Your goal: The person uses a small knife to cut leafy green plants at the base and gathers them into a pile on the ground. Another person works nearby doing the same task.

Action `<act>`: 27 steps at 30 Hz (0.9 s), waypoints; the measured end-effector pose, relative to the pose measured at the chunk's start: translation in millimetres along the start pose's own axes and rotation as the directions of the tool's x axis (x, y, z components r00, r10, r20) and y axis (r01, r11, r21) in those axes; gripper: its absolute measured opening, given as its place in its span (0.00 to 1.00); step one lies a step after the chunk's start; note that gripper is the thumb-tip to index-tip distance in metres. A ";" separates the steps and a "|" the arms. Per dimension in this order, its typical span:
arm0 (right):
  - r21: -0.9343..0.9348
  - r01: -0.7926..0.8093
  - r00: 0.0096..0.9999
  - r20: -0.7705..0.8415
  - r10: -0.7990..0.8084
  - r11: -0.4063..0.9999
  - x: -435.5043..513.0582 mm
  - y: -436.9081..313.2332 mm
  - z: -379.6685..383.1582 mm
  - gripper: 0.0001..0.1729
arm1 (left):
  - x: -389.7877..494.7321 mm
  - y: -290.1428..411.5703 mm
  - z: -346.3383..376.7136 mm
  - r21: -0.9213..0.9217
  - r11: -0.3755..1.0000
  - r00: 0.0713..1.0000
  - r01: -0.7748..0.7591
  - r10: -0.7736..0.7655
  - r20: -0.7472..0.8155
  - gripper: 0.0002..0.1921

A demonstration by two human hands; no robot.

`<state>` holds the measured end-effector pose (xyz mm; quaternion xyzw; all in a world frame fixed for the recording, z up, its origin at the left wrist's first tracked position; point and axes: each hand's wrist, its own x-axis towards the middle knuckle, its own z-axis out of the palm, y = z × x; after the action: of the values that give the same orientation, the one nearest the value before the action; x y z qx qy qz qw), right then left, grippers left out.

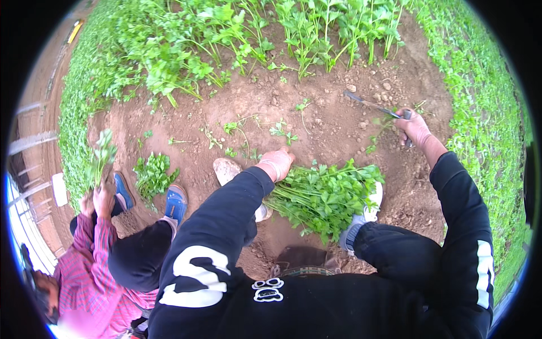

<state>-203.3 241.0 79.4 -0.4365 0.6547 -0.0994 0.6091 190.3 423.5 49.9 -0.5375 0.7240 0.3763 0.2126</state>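
Note:
My right hand (411, 127) grips a narrow-bladed metal hand tool (372, 104), probably a sickle or weeding knife, low over the soil. Its blade points left and away from me. Some blurred green sprigs (381, 123) show beside that hand; I cannot tell whether it holds them. Between my feet lies a pile of cut leafy greens (326, 195), like leaf celery or parsley, stems to the left and leaves to the right. My left hand (277, 163) is at the stem ends, back upward. Its fingertips are partly hidden, so its grip does not show.
Uncut plants (305, 38) stand ahead in the bed, with loose sprigs (279, 129) scattered on the soil (330, 110). At left a co-worker in a checked shirt (89, 271) holds a small bunch (103, 154). A second pile (156, 173) lies by their blue shoes (175, 201).

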 end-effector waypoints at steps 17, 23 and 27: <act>-0.686 0.420 0.857 0.084 -0.508 0.594 -158.6 -61.3 54.5 0.13 | -184.2 20.1 -121.3 -0.593 0.769 0.930 0.240 -0.006 0.368 0.15; -0.562 0.154 0.978 -0.029 -0.205 0.813 -169.2 -35.5 75.8 0.14 | -157.1 -23.9 -31.9 -0.487 0.844 0.974 0.225 -0.199 0.106 0.15; -0.645 0.217 0.962 0.013 -0.273 0.733 -166.9 -57.9 88.4 0.12 | -143.3 -63.5 -30.2 -0.605 0.792 0.995 0.076 -0.018 0.101 0.18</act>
<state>-119.6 357.4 215.3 -0.6957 0.6103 0.0325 0.3774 300.3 480.0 150.8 -0.5774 0.5409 0.6075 0.0704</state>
